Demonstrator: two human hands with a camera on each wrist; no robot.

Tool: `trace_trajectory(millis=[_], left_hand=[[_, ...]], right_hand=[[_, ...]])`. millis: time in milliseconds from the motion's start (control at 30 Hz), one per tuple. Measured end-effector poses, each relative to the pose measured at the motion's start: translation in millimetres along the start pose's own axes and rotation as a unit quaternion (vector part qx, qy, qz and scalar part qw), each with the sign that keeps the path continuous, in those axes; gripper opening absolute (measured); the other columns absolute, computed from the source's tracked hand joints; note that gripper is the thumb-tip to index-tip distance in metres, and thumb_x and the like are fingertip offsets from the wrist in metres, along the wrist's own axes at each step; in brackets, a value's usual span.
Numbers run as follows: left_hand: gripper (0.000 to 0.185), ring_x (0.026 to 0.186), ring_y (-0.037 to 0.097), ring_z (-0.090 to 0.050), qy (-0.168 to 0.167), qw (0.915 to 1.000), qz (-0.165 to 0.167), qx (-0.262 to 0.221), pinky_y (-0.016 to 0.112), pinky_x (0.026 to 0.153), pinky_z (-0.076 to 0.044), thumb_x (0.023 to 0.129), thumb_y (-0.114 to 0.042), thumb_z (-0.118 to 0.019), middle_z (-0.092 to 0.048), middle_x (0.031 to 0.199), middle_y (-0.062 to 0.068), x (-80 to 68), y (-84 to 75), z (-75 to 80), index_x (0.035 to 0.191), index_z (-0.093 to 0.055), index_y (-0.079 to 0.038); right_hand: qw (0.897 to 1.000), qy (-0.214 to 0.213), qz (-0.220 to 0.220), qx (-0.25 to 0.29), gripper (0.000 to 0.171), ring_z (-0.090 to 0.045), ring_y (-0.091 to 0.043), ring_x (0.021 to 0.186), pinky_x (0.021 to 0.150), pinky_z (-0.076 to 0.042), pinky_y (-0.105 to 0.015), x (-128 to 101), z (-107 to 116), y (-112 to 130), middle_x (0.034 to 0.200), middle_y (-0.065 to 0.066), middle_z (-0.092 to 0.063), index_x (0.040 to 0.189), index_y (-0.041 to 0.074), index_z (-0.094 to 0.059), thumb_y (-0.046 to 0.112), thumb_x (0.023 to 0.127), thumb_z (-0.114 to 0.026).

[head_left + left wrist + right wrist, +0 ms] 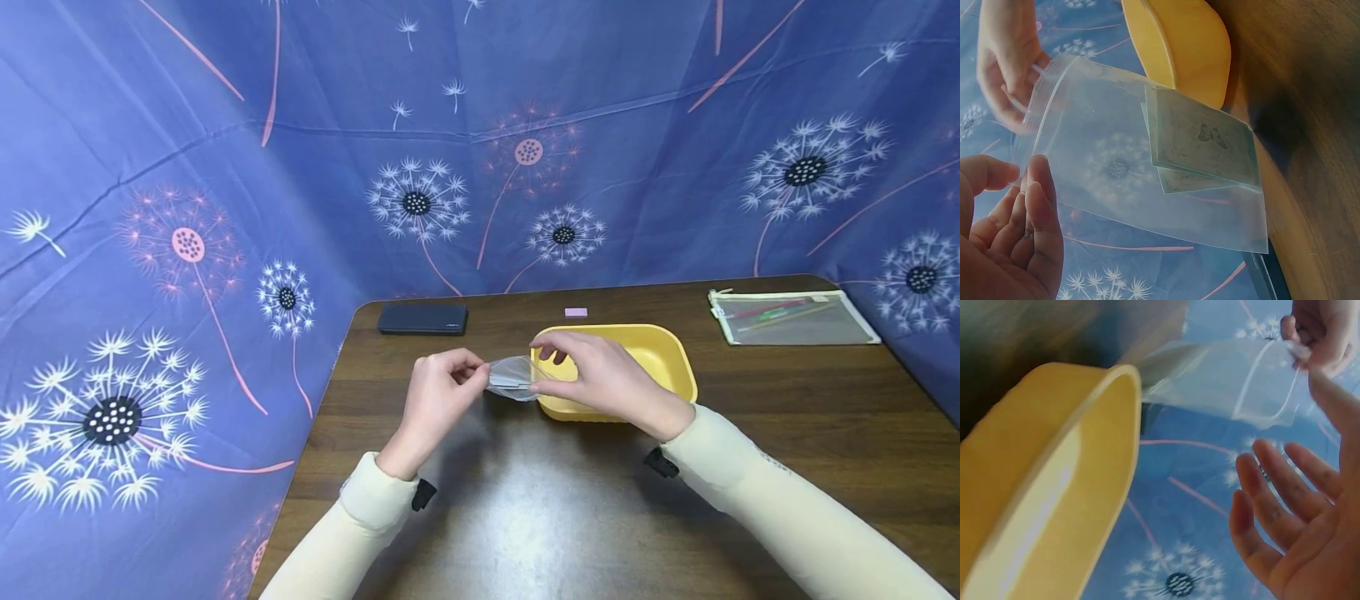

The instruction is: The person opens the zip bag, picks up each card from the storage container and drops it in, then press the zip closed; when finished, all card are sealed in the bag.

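Observation:
A clear zip bag (pixel 1104 125) hangs above the table with a few small cards (pixel 1207 140) inside at its closed end; a butterfly picture shows on the top one. My left hand (pixel 442 396) pinches the bag near its zip edge between thumb and fingertips. Beside the bag's other side, my right hand (pixel 603 375) has its fingers apart and loosely bent, nothing gripped. Its thumb comes close to the bag's zip edge; whether it touches I cannot tell. Just below and behind the right hand stands a yellow tub (pixel 667 358).
A dark flat case (pixel 422 319) lies at the back left of the wooden table (pixel 750 483). Behind the tub is a small pink block (pixel 576 312). A mesh zip pouch (pixel 795 318) with pens lies at the back right. A blue patterned cloth (pixel 480 125) hangs behind.

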State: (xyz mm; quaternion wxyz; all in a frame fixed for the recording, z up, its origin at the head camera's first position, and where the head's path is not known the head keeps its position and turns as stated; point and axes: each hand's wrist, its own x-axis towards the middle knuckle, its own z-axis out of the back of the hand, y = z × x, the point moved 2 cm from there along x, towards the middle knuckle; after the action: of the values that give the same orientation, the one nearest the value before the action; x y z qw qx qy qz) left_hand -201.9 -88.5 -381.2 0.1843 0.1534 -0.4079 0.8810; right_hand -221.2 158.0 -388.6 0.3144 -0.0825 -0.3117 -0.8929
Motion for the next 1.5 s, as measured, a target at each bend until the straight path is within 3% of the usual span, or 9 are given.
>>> trace_trajectory(millis=[100, 233, 467, 700, 867, 1133, 1367, 1500], left_hand=[[0.011, 0.054, 0.001, -0.058, -0.004, 1.0, 0.003, 0.002, 0.027, 0.052, -0.049, 0.089, -0.011, -0.073, -0.063, 0.063, -0.02, -0.6, 1.6, 1.1, 0.083, -0.079, -0.016], [0.011, 0.054, 0.001, -0.058, -0.006, 1.0, 0.003, -0.001, 0.027, 0.052, -0.049, 0.09, -0.011, -0.072, -0.063, 0.063, -0.02, -1.3, 3.4, 2.4, 0.083, -0.079, -0.017], [0.01, 0.055, 0.001, -0.06, -0.014, 0.9999, 0.01, -0.003, 0.028, 0.053, -0.049, 0.09, -0.012, -0.073, -0.065, 0.064, -0.018, -2.7, 6.2, 8.8, 0.084, -0.08, -0.015], [0.011, 0.055, 0.003, -0.061, -0.025, 0.9994, 0.022, -0.012, 0.027, 0.054, -0.05, 0.092, -0.014, -0.071, -0.065, 0.065, -0.017, -3.8, 10.2, 15.0, 0.085, -0.08, -0.012], [0.016, 0.055, 0.005, -0.062, -0.053, 0.9981, 0.026, -0.02, 0.026, 0.054, -0.05, 0.097, -0.019, -0.071, -0.068, 0.067, -0.013, -4.2, 13.3, 18.8, 0.084, -0.078, -0.013], [0.016, 0.063, 0.008, -0.068, -0.091, 0.9941, 0.048, -0.035, 0.026, 0.056, -0.052, 0.102, -0.016, -0.062, -0.074, 0.079, -0.001, -8.0, 22.9, 24.1, 0.099, -0.077, -0.011], [0.014, 0.067, 0.014, -0.056, -0.108, 0.9928, 0.035, -0.036, 0.024, 0.061, -0.044, 0.088, -0.005, -0.067, -0.061, 0.079, -0.001, -13.0, 36.8, 27.1, 0.1, -0.073, -0.008], [0.013, 0.072, 0.02, -0.054, -0.1, 0.9923, 0.017, -0.071, 0.026, 0.063, -0.042, 0.084, -0.003, -0.076, -0.057, 0.083, 0.005, -15.2, 47.7, 28.5, 0.097, -0.074, -0.007]], right_hand=[[1.0, 0.011, -0.007, -0.01, 0.058, -0.069, -0.016, 0.093, 0.077, -0.054, -0.036, -3, -4, -8, 0.107, 0.005, -0.072, 0.122, 0.016, -0.072, 0.048, 0.077, -0.091], [1.0, 0.009, 0.013, -0.019, 0.044, -0.07, -0.02, 0.091, 0.075, -0.055, -0.037, -6, -14, -15, 0.106, 0.003, -0.074, 0.114, 0.014, -0.076, 0.036, 0.08, -0.092], [0.998, -0.041, 0.047, -0.026, 0.018, -0.071, -0.015, 0.084, 0.07, -0.056, -0.035, -3, -25, -18, 0.095, 0.011, -0.074, 0.103, 0.017, -0.079, 0.026, 0.088, -0.086], [0.994, -0.082, 0.065, -0.028, 0.012, -0.07, -0.01, 0.08, 0.067, -0.056, -0.033, 2, -28, -16, 0.091, 0.01, -0.074, 0.098, 0.017, -0.079, 0.024, 0.09, -0.083], [0.99, -0.112, 0.083, -0.01, 0.007, -0.068, -0.009, 0.078, 0.068, -0.056, -0.035, 7, -33, -14, 0.09, 0.01, -0.072, 0.096, 0.018, -0.078, 0.017, 0.09, -0.082], [0.991, -0.1, 0.047, 0.079, 0.006, -0.063, -0.004, 0.08, 0.069, -0.058, -0.036, 18, -37, -2, 0.087, 0.014, -0.069, 0.097, 0.018, -0.079, 0.015, 0.092, -0.081], [0.988, -0.077, -0.002, 0.134, 0.006, -0.063, -0.007, 0.079, 0.07, -0.057, -0.033, 23, -40, 7, 0.091, 0.015, -0.071, 0.098, 0.021, -0.078, 0.016, 0.095, -0.078], [0.983, -0.07, -0.039, 0.168, 0.005, -0.064, -0.009, 0.078, 0.071, -0.056, -0.032, 23, -41, 9, 0.092, 0.015, -0.072, 0.099, 0.023, -0.078, 0.02, 0.095, -0.079]])
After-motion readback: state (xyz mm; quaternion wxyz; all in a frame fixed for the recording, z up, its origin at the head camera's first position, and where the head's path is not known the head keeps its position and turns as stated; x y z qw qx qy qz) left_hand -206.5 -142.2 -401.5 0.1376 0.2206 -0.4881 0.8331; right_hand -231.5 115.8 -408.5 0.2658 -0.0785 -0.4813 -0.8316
